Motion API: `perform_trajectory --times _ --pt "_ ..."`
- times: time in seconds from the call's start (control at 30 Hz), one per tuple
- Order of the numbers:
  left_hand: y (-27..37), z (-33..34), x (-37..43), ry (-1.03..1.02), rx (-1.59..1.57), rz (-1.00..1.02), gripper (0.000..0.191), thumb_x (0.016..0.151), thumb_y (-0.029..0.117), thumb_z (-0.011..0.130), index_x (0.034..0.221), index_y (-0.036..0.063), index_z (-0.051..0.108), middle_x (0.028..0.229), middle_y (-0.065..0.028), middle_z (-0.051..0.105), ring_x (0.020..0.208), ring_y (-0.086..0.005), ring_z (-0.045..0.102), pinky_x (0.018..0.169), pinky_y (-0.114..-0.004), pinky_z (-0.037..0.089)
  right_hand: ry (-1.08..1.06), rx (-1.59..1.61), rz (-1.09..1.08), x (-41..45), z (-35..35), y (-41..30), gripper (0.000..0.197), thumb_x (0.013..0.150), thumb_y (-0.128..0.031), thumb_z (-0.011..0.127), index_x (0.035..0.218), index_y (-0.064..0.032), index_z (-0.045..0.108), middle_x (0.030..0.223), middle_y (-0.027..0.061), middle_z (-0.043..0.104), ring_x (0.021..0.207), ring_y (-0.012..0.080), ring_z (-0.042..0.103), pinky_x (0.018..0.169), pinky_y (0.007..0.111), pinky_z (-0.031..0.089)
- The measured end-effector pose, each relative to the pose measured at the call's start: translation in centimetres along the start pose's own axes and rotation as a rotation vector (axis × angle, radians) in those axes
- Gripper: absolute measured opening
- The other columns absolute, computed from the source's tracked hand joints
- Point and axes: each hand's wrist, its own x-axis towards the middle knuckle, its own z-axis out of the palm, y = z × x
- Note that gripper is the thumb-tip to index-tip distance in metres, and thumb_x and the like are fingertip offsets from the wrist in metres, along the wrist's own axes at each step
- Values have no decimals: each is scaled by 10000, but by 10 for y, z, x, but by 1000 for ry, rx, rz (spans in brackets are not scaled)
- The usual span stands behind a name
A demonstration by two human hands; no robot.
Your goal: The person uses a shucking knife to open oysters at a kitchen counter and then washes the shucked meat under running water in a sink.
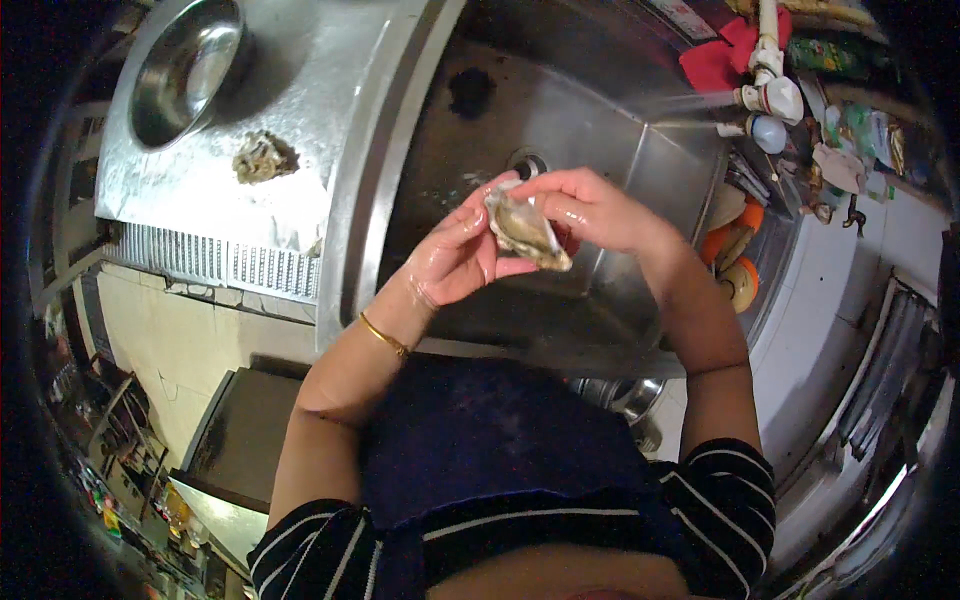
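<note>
Over a stainless steel sink [600,172], my left hand [459,251] and my right hand [589,208] both hold one oyster shell [525,229], its smooth inner side partly showing. The fingers of my left hand support it from the left and below, while my right thumb and fingers grip its upper right edge. Both hands look wet. Another rough oyster [264,157] lies on the metal counter to the left of the sink. Whether the held shell is a half or whole cannot be told.
A steel bowl [187,71] stands on the counter at the upper left. White pipe fittings with valves [776,101] jut over the sink's upper right corner. Orange-rimmed items [739,281] sit beyond the sink's right edge. A round drain [531,163] lies behind my hands.
</note>
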Motion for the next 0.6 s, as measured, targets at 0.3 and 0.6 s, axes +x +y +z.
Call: perform_trajectory --times 0.3,0.6 --pt "37 10 -80 10 -33 -10 518 907 277 588 1360 157 369 1237 -78 525 1122 -255 559 880 -480 528 138 -825 -491 9 84 -51 458 786 -393 686 1062 -34 625 1097 140 579 1047 323 528 910 408 413" --pt "52 8 -121 220 -115 70 308 930 281 561 1212 185 481 1194 -48 559 1059 -201 578 832 -421 542 74 -797 -437 26 143 -64 324 817 -145 640 1107 -7 593 1117 186 608 1106 347 549 953 422 424"
